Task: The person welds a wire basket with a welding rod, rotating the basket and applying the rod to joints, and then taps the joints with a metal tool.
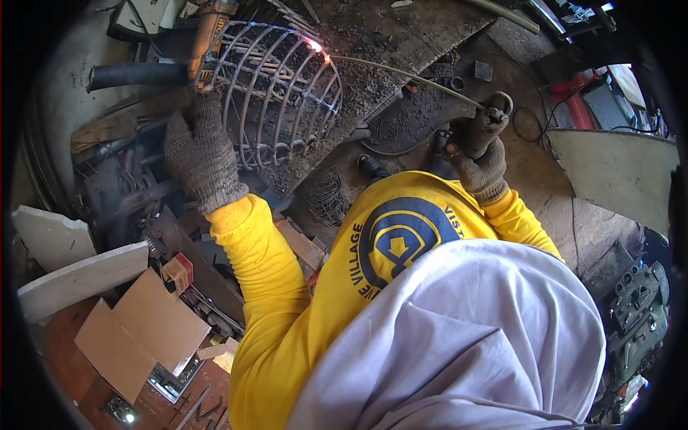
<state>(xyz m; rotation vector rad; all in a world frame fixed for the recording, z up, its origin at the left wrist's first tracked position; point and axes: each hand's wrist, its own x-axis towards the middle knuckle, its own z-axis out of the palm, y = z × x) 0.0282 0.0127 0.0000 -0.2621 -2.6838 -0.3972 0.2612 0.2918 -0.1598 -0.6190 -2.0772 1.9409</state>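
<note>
A rounded basket of bent metal rods (276, 97) lies on the dirty work surface. At its left rim, my left hand (206, 154), in a grey-brown knitted glove, is closed on the edge; the fingertips are partly hidden. Touching that rim is an orange angle grinder (209, 39) with a black side handle (136, 76). My right hand (481, 170), gloved too, grips a welding electrode holder (489, 123). From its jaws a long thin electrode (401, 72) runs left to the basket's upper rim, where a bright glow burns at the tip.
Grit and slag cover the work surface (401, 36). Below it lies another wire piece (327, 197). Cardboard (140, 333) and pale boards (86, 279) fill the lower left. A bent sheet (616, 168) and a dark open tool case (638, 315) stand at right. Cables cross the floor.
</note>
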